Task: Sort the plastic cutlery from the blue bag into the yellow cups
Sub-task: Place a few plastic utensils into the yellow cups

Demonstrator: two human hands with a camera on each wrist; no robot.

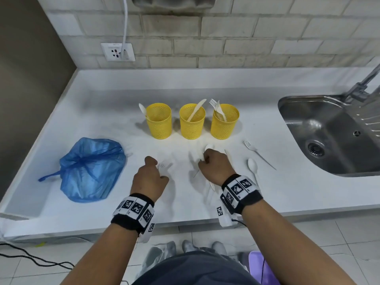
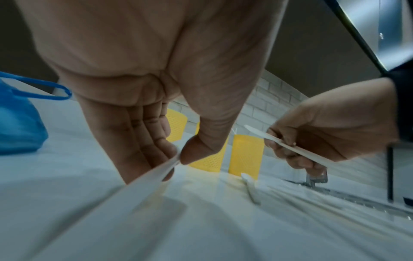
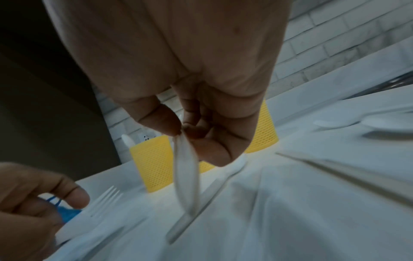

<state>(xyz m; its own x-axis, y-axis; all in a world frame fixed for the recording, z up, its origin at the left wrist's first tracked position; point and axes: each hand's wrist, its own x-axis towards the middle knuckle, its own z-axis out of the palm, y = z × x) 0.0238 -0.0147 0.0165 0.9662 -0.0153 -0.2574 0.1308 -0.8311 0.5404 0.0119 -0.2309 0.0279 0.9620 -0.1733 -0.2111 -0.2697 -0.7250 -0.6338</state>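
Observation:
Three yellow mesh cups stand in a row: the left cup (image 1: 159,122) holds a spoon, the middle cup (image 1: 192,122) a knife, the right cup (image 1: 225,123) forks. The blue bag (image 1: 92,169) lies tied at the left. My left hand (image 1: 156,171) pinches the handle of a white fork (image 2: 154,178) between thumb and fingers, low over the counter; its tines (image 3: 107,196) point toward the cups. My right hand (image 1: 203,161) pinches a white knife (image 3: 185,167) just above the counter, over a spoon (image 1: 209,148) lying there.
Loose on the white counter (image 1: 102,120) to the right lie a fork (image 1: 257,153), a spoon (image 1: 253,167) and a knife (image 1: 228,155). A steel sink (image 1: 329,136) with a tap fills the far right. A wall socket (image 1: 118,52) sits behind the cups.

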